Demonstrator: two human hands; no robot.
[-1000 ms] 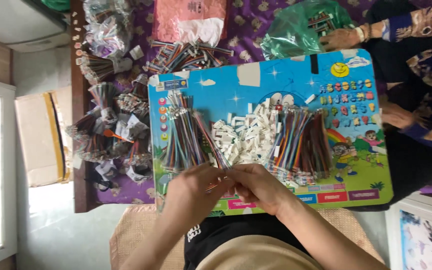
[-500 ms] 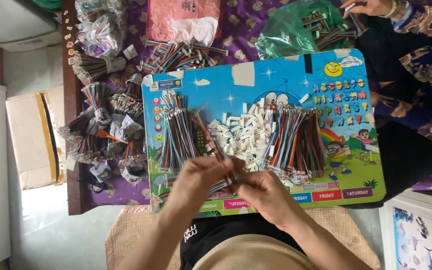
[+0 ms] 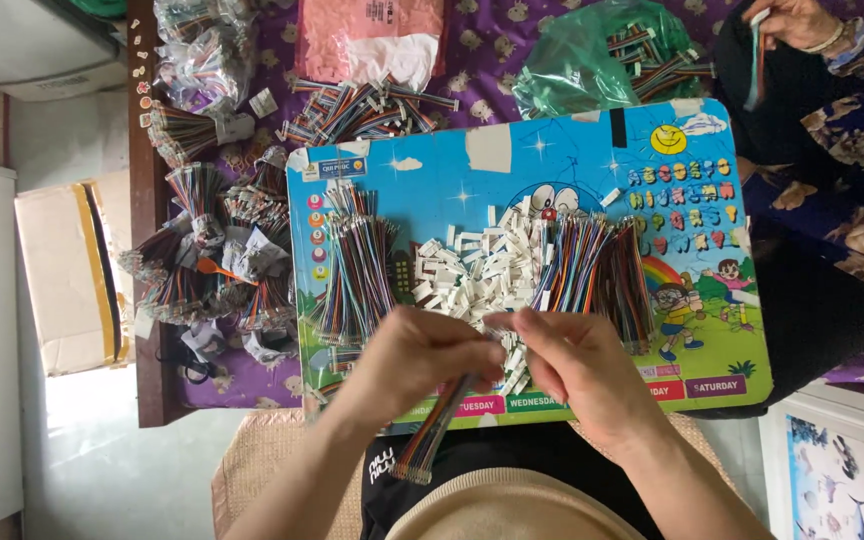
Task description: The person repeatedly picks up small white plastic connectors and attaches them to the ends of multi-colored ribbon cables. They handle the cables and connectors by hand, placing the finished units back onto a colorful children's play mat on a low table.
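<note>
Hands met over the near edge of a blue picture board [image 3: 472, 190]: the left hand [image 3: 417, 360] had its grip clamped on a multicoloured ribbon cable [image 3: 434, 435] that hung toward the lap, while the right hand [image 3: 572, 365] pinched its upper end beside a pile of white connectors [image 3: 477, 270]. Loose wire bundles [image 3: 592, 270] lay just beyond.
</note>
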